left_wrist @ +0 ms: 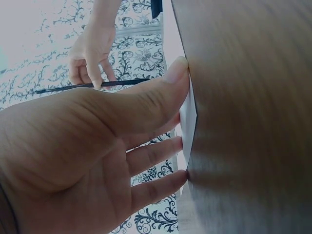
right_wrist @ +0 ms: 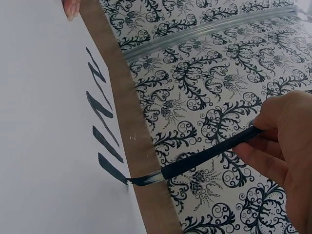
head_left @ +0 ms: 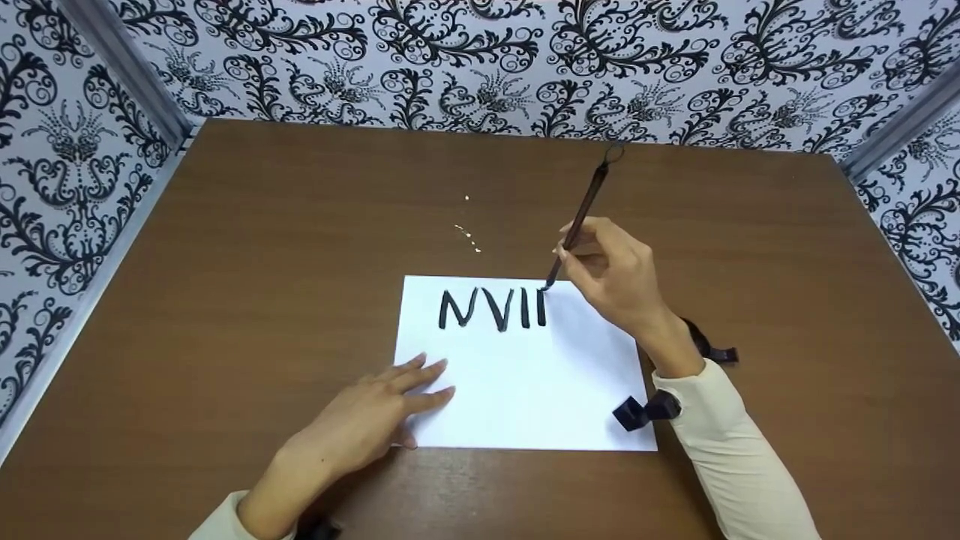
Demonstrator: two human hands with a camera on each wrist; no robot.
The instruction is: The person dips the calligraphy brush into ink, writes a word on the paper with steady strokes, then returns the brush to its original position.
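A sheet of white paper (head_left: 525, 390) lies on the brown table, with thick black strokes (head_left: 501, 309) in a row along its upper part. My right hand (head_left: 615, 274) pinches a dark brush (head_left: 585, 202) with a hanging loop at its top end. In the right wrist view the inked bristles (right_wrist: 146, 179) meet the paper at the upper end of the last stroke. My left hand (head_left: 375, 409) rests with spread fingers on the paper's left edge. Its thumb (left_wrist: 176, 70) lies at the near edge of the sheet in the left wrist view.
The brown table (head_left: 225, 300) spreads around the paper. Small light specks (head_left: 469, 236) lie beyond the sheet. Black-and-white patterned walls (head_left: 465, 67) with grey trim (head_left: 124, 71) stand behind and beside the table. A black strap mount (head_left: 646, 411) sits at the right wrist, over the paper.
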